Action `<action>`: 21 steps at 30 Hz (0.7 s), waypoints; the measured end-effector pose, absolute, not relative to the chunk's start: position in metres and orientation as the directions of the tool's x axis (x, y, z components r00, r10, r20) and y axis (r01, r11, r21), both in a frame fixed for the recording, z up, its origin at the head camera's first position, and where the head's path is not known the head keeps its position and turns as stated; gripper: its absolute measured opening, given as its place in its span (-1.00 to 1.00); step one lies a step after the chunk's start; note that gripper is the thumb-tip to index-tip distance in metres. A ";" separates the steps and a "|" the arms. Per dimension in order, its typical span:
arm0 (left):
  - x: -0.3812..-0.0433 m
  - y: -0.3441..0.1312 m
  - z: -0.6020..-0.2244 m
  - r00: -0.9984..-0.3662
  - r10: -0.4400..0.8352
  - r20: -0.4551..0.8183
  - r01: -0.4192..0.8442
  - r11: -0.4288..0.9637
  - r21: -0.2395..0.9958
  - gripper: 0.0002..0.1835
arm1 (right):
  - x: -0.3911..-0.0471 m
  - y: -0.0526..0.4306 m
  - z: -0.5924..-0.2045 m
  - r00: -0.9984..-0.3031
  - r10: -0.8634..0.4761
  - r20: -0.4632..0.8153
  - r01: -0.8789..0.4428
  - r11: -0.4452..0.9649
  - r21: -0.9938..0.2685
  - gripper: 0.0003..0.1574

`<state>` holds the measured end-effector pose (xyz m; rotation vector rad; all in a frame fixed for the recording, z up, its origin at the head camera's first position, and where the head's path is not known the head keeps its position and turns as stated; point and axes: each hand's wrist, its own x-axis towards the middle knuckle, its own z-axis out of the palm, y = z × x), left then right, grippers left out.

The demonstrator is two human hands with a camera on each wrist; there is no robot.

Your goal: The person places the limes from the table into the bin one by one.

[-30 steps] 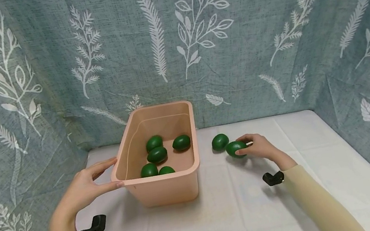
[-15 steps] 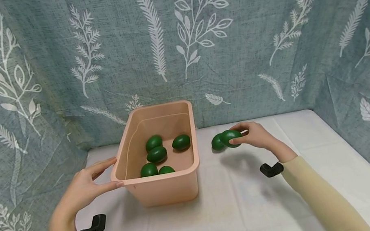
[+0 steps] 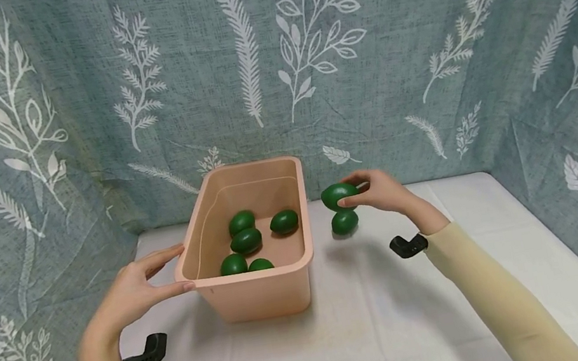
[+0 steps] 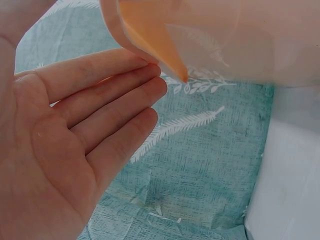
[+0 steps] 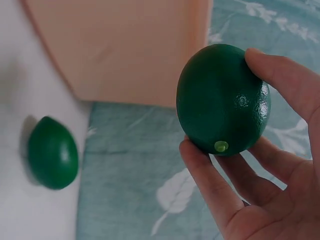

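Note:
Up off the white table, my right hand (image 3: pixel 384 193) holds a glossy dark green lime (image 3: pixel 337 196) between thumb and fingertips. Its pale stem spot shows in the right wrist view. A second lime (image 3: pixel 345 222) lies on the table just below and in front of it. My left hand (image 3: pixel 130 299) rests at the near left corner of a pink plastic bin (image 3: pixel 254 296), fingers straight against the rim and thumb at the front corner. Several limes lie on the bin's floor, among them one lime (image 3: pixel 284 222) near the right wall.
The white tablecloth (image 3: pixel 363 335) covers the table under the bin. A blue-green curtain (image 3: pixel 367 96) with white leaf prints hangs behind and at both sides. Each wrist carries a black camera mount (image 3: pixel 409 246).
My right hand has lifted the lime off the table and carried it left and up, over the lime that stays lying. My left hand and the bin have stayed put.

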<state>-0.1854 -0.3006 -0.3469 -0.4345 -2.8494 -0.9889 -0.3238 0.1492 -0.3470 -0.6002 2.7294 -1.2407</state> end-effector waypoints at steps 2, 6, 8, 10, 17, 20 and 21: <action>-0.186 -0.301 -0.347 -0.954 0.238 0.180 0.299 0.745 0.596 -0.22 | -0.325 0.144 -0.340 -0.911 -0.398 0.103 -0.339 0.587 -0.735 -0.26; -0.186 -0.301 -0.347 -0.954 0.239 0.180 0.299 0.740 0.602 -0.23 | -0.327 0.134 -0.328 -0.898 -0.420 0.131 -0.374 0.570 -0.731 -0.29; -0.186 -0.301 -0.346 -0.955 0.236 0.178 0.295 0.740 0.604 -0.23 | -0.328 0.129 -0.321 -0.892 -0.430 0.136 -0.384 0.567 -0.729 -0.29; -0.185 -0.301 -0.346 -0.957 0.233 0.174 0.290 0.743 0.604 -0.22 | -0.327 0.123 -0.315 -0.885 -0.443 0.141 -0.397 0.564 -0.724 -0.28; -0.185 -0.300 -0.346 -0.959 0.225 0.174 0.284 0.742 0.607 -0.21 | -0.324 0.101 -0.297 -0.872 -0.464 0.157 -0.427 0.564 -0.707 -0.27; -0.185 -0.300 -0.346 -0.959 0.225 0.170 0.282 0.745 0.605 -0.20 | -0.323 0.091 -0.293 -0.860 -0.481 0.168 -0.448 0.557 -0.699 -0.28; -0.185 -0.300 -0.346 -0.960 0.226 0.166 0.280 0.745 0.606 -0.20 | -0.323 0.088 -0.292 -0.855 -0.489 0.171 -0.455 0.550 -0.700 -0.28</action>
